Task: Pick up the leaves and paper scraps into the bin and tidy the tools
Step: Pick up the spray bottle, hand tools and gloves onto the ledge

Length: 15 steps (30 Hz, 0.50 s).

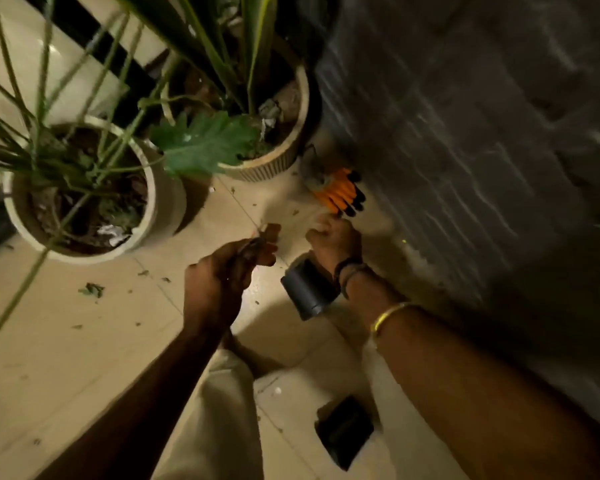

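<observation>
L hand (222, 275) pinches dry leaves (269, 233) above floor (84, 358). R hand (333, 240), fingers curled, just beside orange gloves (340, 192) by wall (465, 133); blurred, can't tell if holding. Leaf scraps (92, 289) on floor near pot (165, 202).

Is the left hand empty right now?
No, the left hand grips a bunch of dry leaf scraps that stick out past its fingers.

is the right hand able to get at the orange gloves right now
Probably yes: the right hand sits just short of the orange gloves, and nothing lies between them. Whether its fingers hold something is too blurred to tell.
</observation>
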{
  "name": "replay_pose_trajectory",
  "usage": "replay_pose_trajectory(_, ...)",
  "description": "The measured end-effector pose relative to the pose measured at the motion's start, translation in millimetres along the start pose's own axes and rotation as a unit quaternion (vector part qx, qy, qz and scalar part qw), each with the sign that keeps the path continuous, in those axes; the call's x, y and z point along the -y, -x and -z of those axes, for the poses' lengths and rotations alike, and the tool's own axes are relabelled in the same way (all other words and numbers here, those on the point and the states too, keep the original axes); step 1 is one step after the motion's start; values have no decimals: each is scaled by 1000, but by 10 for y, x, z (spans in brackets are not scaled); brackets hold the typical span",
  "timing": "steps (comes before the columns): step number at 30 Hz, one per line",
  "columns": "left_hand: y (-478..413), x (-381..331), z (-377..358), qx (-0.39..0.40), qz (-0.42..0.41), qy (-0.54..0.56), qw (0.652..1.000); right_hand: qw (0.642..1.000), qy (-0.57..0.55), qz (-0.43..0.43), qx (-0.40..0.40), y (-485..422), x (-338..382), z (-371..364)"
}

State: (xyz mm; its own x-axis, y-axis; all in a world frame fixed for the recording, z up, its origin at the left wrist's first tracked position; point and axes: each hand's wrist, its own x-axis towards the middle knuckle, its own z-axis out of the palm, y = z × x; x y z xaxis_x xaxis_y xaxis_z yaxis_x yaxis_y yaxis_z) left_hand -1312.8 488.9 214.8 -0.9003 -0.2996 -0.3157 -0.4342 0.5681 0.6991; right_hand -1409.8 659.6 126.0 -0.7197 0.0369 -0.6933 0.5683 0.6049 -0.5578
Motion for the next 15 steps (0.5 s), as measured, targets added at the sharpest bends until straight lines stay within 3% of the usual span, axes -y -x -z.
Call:
replay_pose_trajectory(3,-35,211,-235,-33,33,35,998,981,159,88,74,-683,30,-188)
replay_pose_trajectory(7,-119,406,-547,-53,46,72,995,901,385,181,84,-1488,76,-445)
replay_pose_trajectory(12,-219,504,-722,-43,51,82,994,897,410,146,76,-1740,223,-562)
replay_pose_trajectory(15,-177,426,-682,-32,77,142,986,935,322,139,52,-1459,282,-384)
